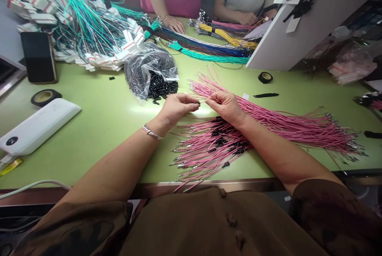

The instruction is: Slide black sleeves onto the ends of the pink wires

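Observation:
My left hand [179, 106], with a bracelet at the wrist, is closed in a pinch on a small black piece that barely shows at the fingertips. Just to its right, my right hand [225, 106] pinches a thin wire, whose end points at the left fingertips. Pink wires [268, 119] with metal terminals lie in a long bundle under and beyond my right hand. Nearer to me is a second group of pink wires [197, 156], some carrying black sleeves [219, 142]. A clear plastic bag [140, 71] spills small black sleeves [162, 87] behind my left hand.
Rolls of black tape [46, 97] [265, 77], a phone [38, 57] and a white power bank [38, 127] lie on the green table [104, 144]. Green wires with white connectors [98, 29] pile up at the back left. Two people stand opposite, near coloured wire bundles [215, 49].

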`<state>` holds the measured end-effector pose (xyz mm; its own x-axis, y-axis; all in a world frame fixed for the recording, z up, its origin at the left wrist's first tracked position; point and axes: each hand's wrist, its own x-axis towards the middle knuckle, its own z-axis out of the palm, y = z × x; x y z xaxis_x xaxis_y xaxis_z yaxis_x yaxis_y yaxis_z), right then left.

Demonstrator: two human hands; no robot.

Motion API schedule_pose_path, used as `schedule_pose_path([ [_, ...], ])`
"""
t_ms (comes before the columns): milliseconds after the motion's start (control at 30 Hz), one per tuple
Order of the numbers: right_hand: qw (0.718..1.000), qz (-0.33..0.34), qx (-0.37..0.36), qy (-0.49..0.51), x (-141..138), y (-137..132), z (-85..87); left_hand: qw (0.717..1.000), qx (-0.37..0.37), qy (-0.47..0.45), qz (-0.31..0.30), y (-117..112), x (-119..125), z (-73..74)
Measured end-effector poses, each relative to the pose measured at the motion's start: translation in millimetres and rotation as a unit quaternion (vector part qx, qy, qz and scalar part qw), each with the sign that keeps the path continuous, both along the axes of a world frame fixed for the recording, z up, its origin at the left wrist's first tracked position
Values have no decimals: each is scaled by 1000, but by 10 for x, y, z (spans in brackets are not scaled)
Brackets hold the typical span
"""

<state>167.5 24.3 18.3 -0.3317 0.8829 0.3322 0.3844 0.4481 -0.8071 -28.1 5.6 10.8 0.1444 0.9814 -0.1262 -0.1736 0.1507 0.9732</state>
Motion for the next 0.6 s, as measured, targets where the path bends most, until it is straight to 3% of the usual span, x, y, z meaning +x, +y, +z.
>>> schedule_pose_path([
  [200,999,29,-15,-17,6,11,-10,998,26,50,19,-5,27,27],
  [333,1000,22,-18,10,9,26,-14,989,87,113,50,10,54,12],
  [467,997,34,-69,32,23,47,-27,971,162,168,51,7,67,-12],
  [600,995,34,-84,29,28,49,-42,963,176,194,61,-3,67,-34],
])
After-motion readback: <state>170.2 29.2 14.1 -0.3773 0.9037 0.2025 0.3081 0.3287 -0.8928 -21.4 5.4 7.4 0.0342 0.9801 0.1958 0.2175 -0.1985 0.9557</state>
